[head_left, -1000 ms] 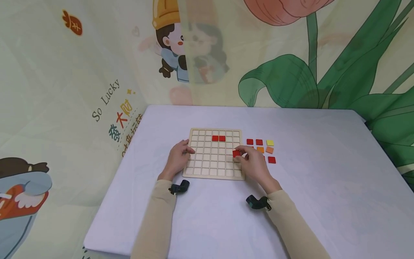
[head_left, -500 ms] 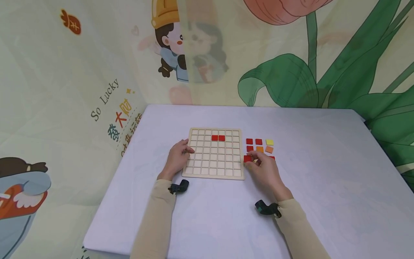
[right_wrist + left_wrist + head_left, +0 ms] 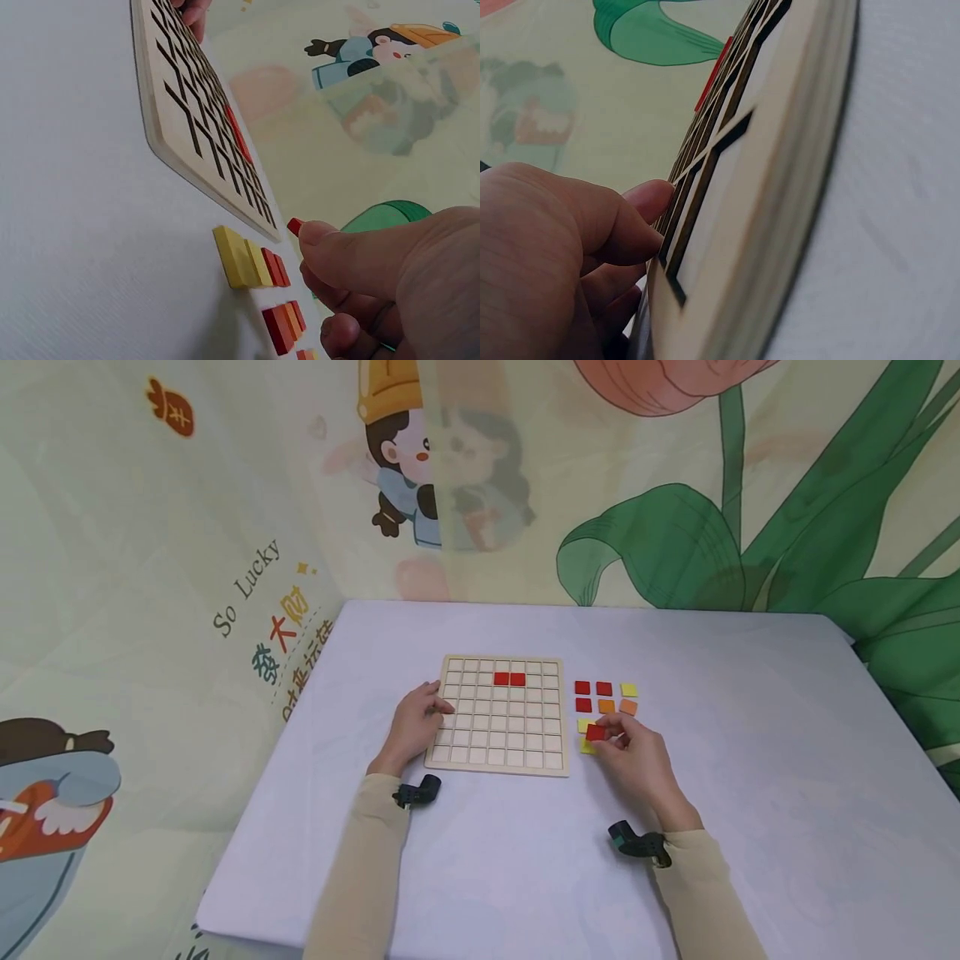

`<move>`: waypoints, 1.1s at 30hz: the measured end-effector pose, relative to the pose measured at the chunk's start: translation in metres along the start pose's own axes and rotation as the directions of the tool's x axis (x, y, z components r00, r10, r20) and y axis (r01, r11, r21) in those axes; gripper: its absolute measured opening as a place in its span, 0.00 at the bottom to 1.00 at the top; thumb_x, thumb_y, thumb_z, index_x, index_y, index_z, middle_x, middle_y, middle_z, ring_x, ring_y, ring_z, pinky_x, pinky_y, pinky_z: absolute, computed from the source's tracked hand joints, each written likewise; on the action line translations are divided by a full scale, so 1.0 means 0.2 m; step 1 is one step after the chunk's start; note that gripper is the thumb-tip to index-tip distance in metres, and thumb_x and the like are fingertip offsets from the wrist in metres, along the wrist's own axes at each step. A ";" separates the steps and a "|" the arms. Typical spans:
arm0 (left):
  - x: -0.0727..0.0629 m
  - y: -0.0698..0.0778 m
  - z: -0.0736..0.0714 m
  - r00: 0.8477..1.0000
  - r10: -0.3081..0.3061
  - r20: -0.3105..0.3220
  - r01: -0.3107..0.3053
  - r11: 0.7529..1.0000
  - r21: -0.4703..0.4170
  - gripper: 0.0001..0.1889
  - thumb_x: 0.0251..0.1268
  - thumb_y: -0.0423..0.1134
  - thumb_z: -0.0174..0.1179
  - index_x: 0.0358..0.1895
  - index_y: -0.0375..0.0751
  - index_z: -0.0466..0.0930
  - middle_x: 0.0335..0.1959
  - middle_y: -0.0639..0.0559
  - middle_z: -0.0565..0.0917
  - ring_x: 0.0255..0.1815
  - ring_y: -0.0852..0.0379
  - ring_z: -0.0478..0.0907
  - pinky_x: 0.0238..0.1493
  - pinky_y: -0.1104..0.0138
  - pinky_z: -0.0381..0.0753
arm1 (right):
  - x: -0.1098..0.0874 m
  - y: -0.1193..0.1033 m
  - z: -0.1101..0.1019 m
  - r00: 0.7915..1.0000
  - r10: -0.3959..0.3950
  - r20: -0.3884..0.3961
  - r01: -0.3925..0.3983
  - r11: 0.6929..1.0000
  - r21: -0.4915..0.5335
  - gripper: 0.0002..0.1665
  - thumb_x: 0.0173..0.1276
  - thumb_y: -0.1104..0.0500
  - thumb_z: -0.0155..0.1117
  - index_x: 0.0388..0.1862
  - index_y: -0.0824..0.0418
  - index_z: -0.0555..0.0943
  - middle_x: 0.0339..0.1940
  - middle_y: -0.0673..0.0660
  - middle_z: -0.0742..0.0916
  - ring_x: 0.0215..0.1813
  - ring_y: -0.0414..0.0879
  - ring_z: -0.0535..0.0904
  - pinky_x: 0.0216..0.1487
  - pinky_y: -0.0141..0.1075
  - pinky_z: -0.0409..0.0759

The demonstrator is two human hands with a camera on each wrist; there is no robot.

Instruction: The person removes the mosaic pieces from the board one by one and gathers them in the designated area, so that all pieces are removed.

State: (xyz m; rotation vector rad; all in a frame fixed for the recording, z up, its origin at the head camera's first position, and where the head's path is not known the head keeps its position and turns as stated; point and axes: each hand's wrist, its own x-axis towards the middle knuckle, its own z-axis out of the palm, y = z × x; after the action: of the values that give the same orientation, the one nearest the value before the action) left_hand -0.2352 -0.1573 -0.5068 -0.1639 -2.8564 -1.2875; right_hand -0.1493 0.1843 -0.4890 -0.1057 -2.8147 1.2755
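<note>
In the head view, my left hand [image 3: 414,724] holds the left edge of a pale wooden grid board [image 3: 497,771], with bent fingers at the rim and one tip over the cells. The left wrist view shows those fingertips against the board [image 3: 742,247]. Two red square tiles [image 3: 517,679] lie side by side in the board's upper rows. My right hand [image 3: 637,760] pinches another red tile [image 3: 595,732] between thumb and finger, right of the board and above yellow tiles [image 3: 587,748] that it partly covers. The right wrist view shows the pinched tile's edge [image 3: 295,226].
Loose tiles lie in rows right of the board: red [image 3: 582,687], orange [image 3: 606,706] and yellow [image 3: 628,690]. A white cloth covers the table [image 3: 510,868]. Printed cloth backdrops [image 3: 645,460] hang behind and to the left. Both wrists carry small black cameras [image 3: 639,843].
My right hand has moved right, off the board's right side to above the loose tiles, still pinching the red tile. Yellow tiles beneath have come into view. My left hand stays at the board's edge.
</note>
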 end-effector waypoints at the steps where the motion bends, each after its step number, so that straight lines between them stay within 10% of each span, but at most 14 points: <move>1: 0.00 0.00 0.00 1.000 0.000 0.000 0.000 1.000 -0.001 0.12 0.63 0.27 0.51 0.35 0.42 0.85 0.73 0.48 0.67 0.77 0.48 0.53 0.77 0.55 0.51 | 0.00 0.01 -0.01 1.000 0.004 0.003 -0.004 1.000 -0.005 0.19 0.64 0.60 0.68 0.54 0.59 0.78 0.40 0.56 0.82 0.39 0.49 0.74 0.33 0.31 0.76; 33: 0.01 0.00 0.01 1.000 -0.008 0.015 0.008 1.000 -0.009 0.12 0.63 0.26 0.51 0.37 0.43 0.84 0.74 0.48 0.65 0.78 0.49 0.51 0.78 0.54 0.49 | 0.00 0.09 -0.05 0.997 0.048 0.055 -0.038 0.986 -0.162 0.22 0.61 0.63 0.71 0.55 0.65 0.80 0.44 0.62 0.81 0.45 0.54 0.73 0.41 0.38 0.81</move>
State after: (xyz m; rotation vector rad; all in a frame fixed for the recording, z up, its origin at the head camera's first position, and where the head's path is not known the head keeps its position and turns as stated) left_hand -0.2372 -0.1561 -0.5082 -0.1628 -2.8669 -1.3067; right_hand -0.1473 0.2037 -0.4958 -0.1380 -2.9787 1.0734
